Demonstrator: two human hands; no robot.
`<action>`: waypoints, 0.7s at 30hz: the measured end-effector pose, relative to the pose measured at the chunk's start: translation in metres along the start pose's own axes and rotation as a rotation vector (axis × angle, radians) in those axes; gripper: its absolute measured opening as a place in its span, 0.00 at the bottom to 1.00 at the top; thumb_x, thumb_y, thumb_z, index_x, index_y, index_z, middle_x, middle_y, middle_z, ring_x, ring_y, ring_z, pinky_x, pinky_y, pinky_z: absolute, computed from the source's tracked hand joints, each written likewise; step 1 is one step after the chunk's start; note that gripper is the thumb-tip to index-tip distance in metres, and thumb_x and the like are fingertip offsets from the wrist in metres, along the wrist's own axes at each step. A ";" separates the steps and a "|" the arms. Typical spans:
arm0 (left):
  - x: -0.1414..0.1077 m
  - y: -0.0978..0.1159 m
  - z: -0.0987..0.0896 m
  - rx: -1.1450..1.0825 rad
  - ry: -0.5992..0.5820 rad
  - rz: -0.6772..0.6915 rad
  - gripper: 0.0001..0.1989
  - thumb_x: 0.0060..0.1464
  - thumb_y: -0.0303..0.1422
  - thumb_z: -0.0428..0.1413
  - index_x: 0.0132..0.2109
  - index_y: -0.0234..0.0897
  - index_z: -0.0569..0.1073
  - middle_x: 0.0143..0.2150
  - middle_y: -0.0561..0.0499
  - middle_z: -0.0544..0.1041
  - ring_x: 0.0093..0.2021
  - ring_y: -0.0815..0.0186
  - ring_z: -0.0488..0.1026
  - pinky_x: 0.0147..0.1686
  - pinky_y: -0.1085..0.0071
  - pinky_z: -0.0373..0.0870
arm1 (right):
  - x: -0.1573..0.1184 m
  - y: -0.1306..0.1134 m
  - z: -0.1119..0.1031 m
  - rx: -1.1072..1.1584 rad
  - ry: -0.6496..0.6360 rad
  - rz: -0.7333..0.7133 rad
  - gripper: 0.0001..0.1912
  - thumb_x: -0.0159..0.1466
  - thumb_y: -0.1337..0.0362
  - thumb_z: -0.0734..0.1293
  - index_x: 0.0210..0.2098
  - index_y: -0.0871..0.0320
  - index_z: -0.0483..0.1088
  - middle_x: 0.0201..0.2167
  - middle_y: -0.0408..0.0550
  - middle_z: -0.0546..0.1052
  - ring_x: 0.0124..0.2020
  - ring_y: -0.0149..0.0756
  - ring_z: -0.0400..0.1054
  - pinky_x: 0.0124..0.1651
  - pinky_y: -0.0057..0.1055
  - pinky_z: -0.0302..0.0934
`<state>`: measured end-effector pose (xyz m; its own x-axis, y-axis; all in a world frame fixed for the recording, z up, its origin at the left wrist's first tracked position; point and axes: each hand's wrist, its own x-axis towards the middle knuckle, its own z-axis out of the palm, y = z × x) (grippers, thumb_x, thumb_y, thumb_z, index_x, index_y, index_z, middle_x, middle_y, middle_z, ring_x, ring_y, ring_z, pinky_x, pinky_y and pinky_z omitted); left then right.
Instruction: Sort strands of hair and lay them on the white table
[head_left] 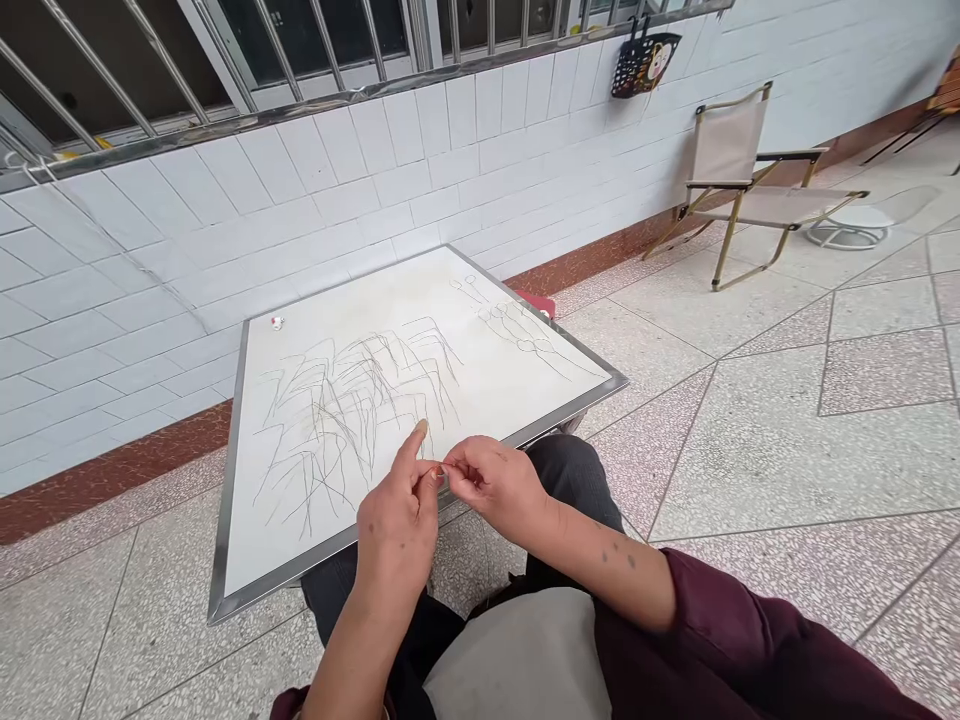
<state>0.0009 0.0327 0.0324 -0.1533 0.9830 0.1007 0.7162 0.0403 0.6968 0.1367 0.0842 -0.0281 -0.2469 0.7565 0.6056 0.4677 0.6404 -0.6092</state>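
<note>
No word, number or brand can be read here. The black basket (625, 76) has a pale decoration (659, 62); any letters there are too small.

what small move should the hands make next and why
Perhaps a slight twist by the right hand while the left hand steadies: their fingertips pinch close together, and looped strands lie on the table. Anything pinched is too small to identify.
</note>
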 end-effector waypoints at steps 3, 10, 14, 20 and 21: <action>0.001 -0.001 0.008 -0.099 0.054 -0.052 0.25 0.61 0.40 0.51 0.65 0.48 0.64 0.40 0.54 0.83 0.34 0.61 0.77 0.35 0.66 0.68 | -0.002 -0.001 0.002 -0.077 0.086 -0.032 0.07 0.62 0.68 0.65 0.28 0.57 0.69 0.22 0.40 0.75 0.24 0.29 0.68 0.26 0.25 0.53; 0.003 0.007 0.018 -0.380 0.106 -0.132 0.27 0.59 0.39 0.55 0.65 0.47 0.65 0.39 0.54 0.83 0.40 0.63 0.78 0.46 0.66 0.70 | 0.001 0.000 0.003 -0.174 0.260 -0.102 0.10 0.65 0.68 0.63 0.26 0.57 0.68 0.19 0.40 0.73 0.21 0.28 0.66 0.25 0.27 0.52; 0.004 0.007 0.016 -0.380 0.076 -0.106 0.27 0.59 0.40 0.56 0.64 0.47 0.66 0.40 0.53 0.83 0.41 0.62 0.78 0.45 0.66 0.71 | 0.001 0.002 0.001 -0.170 0.253 -0.109 0.10 0.65 0.68 0.63 0.27 0.57 0.69 0.20 0.40 0.74 0.22 0.29 0.67 0.25 0.27 0.53; 0.006 0.000 0.018 -0.523 0.079 -0.169 0.28 0.55 0.40 0.59 0.62 0.43 0.69 0.37 0.51 0.83 0.41 0.61 0.78 0.46 0.63 0.73 | -0.005 0.003 0.000 -0.049 0.125 -0.086 0.05 0.67 0.67 0.63 0.37 0.57 0.72 0.28 0.44 0.78 0.30 0.32 0.72 0.31 0.27 0.61; 0.006 0.000 0.018 -0.555 0.096 -0.184 0.28 0.54 0.40 0.59 0.62 0.42 0.69 0.36 0.51 0.83 0.41 0.61 0.78 0.45 0.63 0.74 | -0.006 0.003 -0.001 0.002 0.100 -0.052 0.05 0.66 0.66 0.64 0.40 0.58 0.72 0.30 0.44 0.79 0.30 0.32 0.73 0.32 0.27 0.62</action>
<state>0.0121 0.0423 0.0199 -0.3207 0.9471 -0.0112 0.2128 0.0835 0.9735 0.1402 0.0817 -0.0333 -0.1851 0.7054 0.6842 0.4549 0.6786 -0.5766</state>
